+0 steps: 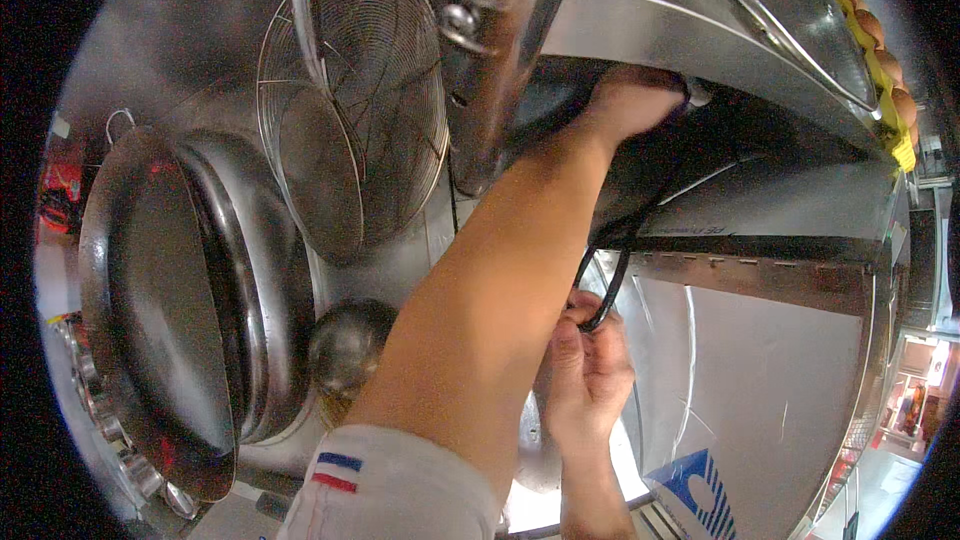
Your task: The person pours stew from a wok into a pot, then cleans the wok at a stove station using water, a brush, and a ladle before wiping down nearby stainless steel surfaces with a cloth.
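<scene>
My left arm, in a white sleeve with a blue and a red stripe, crosses the middle of the view. It reaches into a dark gap beneath a steel panel. There my left hand is partly in shadow, its fingertips hidden, so its grip cannot be made out. A black cable runs down from the dark gap in a loop. Beside and partly behind my left forearm, my right hand has its fingers closed around the lower end of that loop.
Round metal pans stand at the left. A large wire skimmer and a thick metal tube hang at the upper middle. A ladle bowl lies lower down. Brown eggs line the upper right. A pale panel fills the lower right.
</scene>
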`<state>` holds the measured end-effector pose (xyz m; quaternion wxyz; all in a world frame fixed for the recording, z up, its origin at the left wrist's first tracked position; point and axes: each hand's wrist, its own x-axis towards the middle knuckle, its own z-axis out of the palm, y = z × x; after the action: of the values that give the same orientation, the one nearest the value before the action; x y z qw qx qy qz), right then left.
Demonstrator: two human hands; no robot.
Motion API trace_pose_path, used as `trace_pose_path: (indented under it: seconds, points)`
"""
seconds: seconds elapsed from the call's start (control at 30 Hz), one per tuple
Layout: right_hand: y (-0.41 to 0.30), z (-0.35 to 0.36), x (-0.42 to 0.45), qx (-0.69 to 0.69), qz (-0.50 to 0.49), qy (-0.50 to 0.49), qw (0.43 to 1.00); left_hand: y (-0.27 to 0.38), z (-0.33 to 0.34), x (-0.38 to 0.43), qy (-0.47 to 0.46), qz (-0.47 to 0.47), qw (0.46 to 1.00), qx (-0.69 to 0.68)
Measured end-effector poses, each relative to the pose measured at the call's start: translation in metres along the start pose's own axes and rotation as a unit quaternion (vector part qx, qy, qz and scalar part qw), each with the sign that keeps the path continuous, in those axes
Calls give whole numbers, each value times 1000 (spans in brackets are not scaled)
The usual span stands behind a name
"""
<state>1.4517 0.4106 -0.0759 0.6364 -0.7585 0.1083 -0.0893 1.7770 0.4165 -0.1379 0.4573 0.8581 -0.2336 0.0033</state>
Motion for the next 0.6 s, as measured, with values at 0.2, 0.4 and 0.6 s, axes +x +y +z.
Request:
trace_pose_path:
  seconds: [0.2, 0.4, 0.6]
  points:
    - [-17, -18, -5, -152, -13, -23, 988, -23, -10, 36, 15, -54, 982, 180]
    - [-20, -97, -90, -328, -133, -40, 935, -30, -13, 27, 6, -52, 970, 239]
    - [-12, -119, -203, -401, 51, 35, 914, -31, -3, 38, 13, -60, 965, 254]
